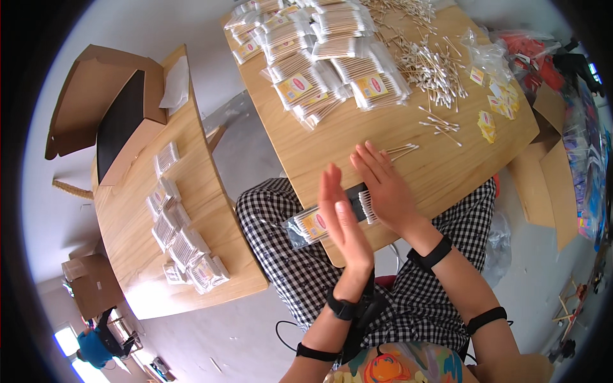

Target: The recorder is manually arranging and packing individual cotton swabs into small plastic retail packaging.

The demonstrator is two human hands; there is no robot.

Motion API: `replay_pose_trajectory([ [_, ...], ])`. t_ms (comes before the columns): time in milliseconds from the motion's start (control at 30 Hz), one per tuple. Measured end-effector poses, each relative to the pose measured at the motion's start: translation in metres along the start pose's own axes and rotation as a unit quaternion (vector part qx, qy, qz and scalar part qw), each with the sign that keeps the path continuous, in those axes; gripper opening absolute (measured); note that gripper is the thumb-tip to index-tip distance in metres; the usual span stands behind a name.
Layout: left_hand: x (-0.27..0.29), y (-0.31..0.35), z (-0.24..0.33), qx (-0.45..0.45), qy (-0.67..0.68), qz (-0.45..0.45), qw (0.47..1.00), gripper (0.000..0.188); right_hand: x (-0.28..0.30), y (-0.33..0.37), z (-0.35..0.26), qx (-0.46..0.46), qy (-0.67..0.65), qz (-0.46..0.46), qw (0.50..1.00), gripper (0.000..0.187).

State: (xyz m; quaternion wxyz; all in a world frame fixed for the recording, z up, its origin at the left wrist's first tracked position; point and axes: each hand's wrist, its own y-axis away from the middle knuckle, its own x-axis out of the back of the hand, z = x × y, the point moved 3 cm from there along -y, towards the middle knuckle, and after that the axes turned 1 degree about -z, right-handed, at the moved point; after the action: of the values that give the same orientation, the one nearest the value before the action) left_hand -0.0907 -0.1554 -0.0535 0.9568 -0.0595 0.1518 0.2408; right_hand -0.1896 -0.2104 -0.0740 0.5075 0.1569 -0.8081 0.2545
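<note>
A: where's the swab packet (311, 225)?
B: mid-frame, on the tabletop (408, 172) edge. Left hand (341, 217) and right hand (383, 188) flat, fingers straight, pressing its two ends (gripping nothing).

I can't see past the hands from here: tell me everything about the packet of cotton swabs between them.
The packet of cotton swabs is a clear plastic bag of white-tipped sticks with a yellow-and-red label. It lies at the table's near edge, its loose end hanging past it over the lap. The left hand stands edge-on over it, the right hand covers its far end; contact is unclear.
</note>
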Motion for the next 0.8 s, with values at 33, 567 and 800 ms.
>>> replay_pose_trajectory([
  [33, 0.009, -0.007, 0.012, -0.018, -0.041, 0.008, 0.999, 0.053, -0.001, 0.001, 0.002, -0.001, 0.012, 0.002, 1.000, 0.052],
  [567, 0.089, -0.044, 0.000, 0.020, -0.538, 0.034, 0.842, 0.035, -0.013, -0.024, -0.024, 0.019, 0.048, 0.016, 0.999, 0.055],
  [800, 0.081, -0.040, 0.015, -0.119, -0.508, 0.066, 0.851, 0.014, -0.016, -0.023, -0.022, 0.005, 0.006, 0.019, 1.000, 0.061],
])
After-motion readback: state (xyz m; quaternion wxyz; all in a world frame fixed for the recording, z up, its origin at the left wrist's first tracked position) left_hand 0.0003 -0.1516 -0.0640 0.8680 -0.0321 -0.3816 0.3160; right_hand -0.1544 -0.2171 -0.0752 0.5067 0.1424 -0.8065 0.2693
